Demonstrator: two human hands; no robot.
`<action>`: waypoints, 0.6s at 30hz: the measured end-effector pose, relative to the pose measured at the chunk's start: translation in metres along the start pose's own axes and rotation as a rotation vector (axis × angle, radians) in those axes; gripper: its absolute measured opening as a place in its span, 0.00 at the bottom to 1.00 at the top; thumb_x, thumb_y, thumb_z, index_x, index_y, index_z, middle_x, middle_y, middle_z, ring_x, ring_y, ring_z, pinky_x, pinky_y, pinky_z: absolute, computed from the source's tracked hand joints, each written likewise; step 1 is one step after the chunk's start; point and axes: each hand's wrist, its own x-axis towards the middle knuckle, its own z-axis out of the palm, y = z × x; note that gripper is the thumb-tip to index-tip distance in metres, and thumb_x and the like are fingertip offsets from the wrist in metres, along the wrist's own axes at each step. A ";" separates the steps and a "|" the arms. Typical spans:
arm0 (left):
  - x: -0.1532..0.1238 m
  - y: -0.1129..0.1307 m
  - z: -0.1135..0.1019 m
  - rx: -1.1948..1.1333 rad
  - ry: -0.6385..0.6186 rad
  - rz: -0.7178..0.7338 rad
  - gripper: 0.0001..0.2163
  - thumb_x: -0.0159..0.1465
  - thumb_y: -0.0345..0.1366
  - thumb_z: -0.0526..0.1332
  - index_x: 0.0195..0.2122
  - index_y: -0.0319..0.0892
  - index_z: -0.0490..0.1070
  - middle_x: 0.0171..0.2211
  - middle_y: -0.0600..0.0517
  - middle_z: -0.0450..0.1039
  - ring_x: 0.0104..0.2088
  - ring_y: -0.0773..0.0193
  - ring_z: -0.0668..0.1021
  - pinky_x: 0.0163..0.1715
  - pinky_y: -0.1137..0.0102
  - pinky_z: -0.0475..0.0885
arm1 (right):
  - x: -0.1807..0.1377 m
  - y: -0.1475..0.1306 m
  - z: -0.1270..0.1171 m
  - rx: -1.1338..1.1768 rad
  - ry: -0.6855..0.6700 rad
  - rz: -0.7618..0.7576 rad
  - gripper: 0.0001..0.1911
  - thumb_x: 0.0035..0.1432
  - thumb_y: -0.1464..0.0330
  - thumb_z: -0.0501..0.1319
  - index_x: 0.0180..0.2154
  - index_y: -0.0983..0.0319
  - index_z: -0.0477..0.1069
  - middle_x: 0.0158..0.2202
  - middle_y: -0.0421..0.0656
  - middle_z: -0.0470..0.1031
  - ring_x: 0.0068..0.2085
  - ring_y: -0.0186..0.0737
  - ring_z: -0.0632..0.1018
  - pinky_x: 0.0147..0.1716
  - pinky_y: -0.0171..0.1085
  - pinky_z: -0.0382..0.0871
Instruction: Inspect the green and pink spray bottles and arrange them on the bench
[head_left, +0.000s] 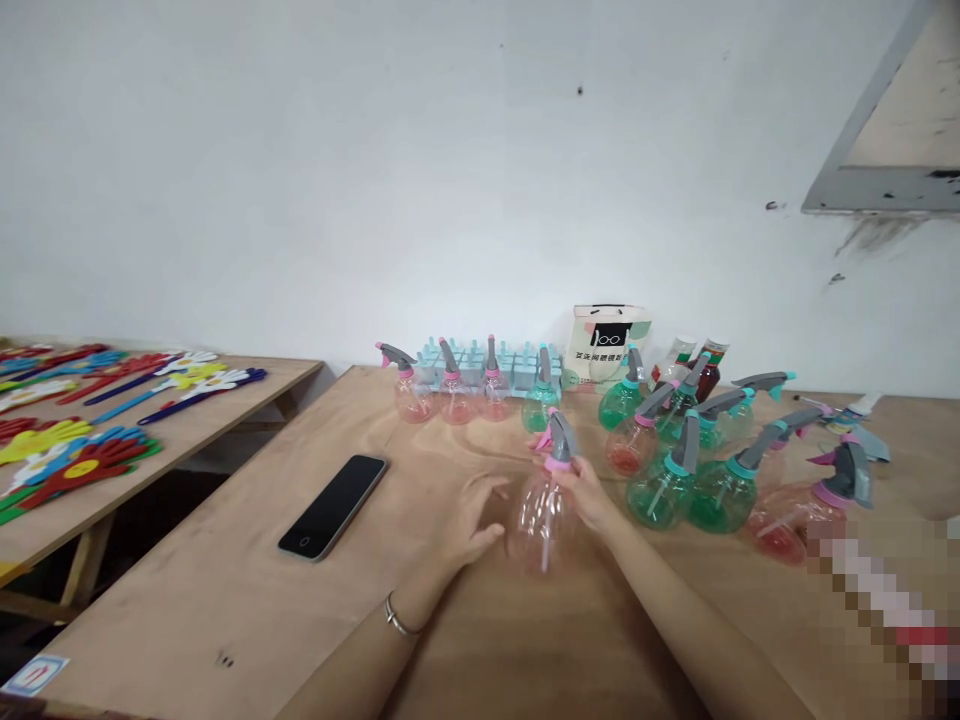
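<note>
From the head view, my right hand [591, 497] is closed around the neck of a clear pink spray bottle [541, 515], just under its grey trigger head, and holds it upright on the wooden table [225, 590] in front of me. My left hand [469, 520] is open, with loosely spread fingers just beside the bottle's round belly; I cannot tell whether they touch it. At the far edge, four bottles stand in a tidy row [472, 392], three pink and one green, before a pale blue tray [517, 362] and a paper bag [606, 345]. To my right a loose cluster of bottles [697, 465], green and pink, leans and lies in no order. I judge that only the row is sorted, this bottle is in hand, and the cluster remains. A phone [332, 506] lies flat to my left, and coloured hand clappers [90, 430] cover the side table.
</note>
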 end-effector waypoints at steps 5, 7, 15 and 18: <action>0.030 -0.042 -0.042 0.156 0.637 -0.447 0.16 0.66 0.50 0.55 0.46 0.44 0.69 0.45 0.46 0.74 0.49 0.54 0.76 0.53 0.59 0.70 | -0.007 -0.025 0.008 0.320 -0.222 0.196 0.31 0.50 0.48 0.60 0.49 0.60 0.74 0.51 0.53 0.78 0.57 0.55 0.75 0.59 0.56 0.66; 0.052 -0.063 -0.072 0.204 0.739 -0.527 0.19 0.64 0.44 0.58 0.53 0.40 0.64 0.53 0.40 0.69 0.56 0.50 0.72 0.58 0.56 0.67 | -0.010 -0.028 0.014 0.322 -0.261 0.232 0.32 0.50 0.46 0.59 0.49 0.61 0.73 0.49 0.54 0.79 0.56 0.54 0.76 0.58 0.55 0.67; 0.109 -0.126 -0.146 0.236 0.734 -0.649 0.46 0.45 0.35 0.75 0.61 0.29 0.52 0.64 0.26 0.54 0.67 0.35 0.57 0.66 0.47 0.54 | -0.016 -0.027 0.025 0.359 -0.365 0.289 0.35 0.47 0.41 0.60 0.44 0.62 0.74 0.44 0.54 0.80 0.52 0.54 0.78 0.53 0.52 0.70; 0.112 -0.135 -0.141 0.192 0.693 -0.606 0.45 0.47 0.37 0.75 0.61 0.33 0.50 0.64 0.29 0.56 0.66 0.40 0.61 0.65 0.50 0.58 | -0.017 -0.027 0.026 0.357 -0.386 0.273 0.34 0.47 0.41 0.60 0.42 0.62 0.73 0.42 0.54 0.80 0.51 0.53 0.78 0.52 0.52 0.70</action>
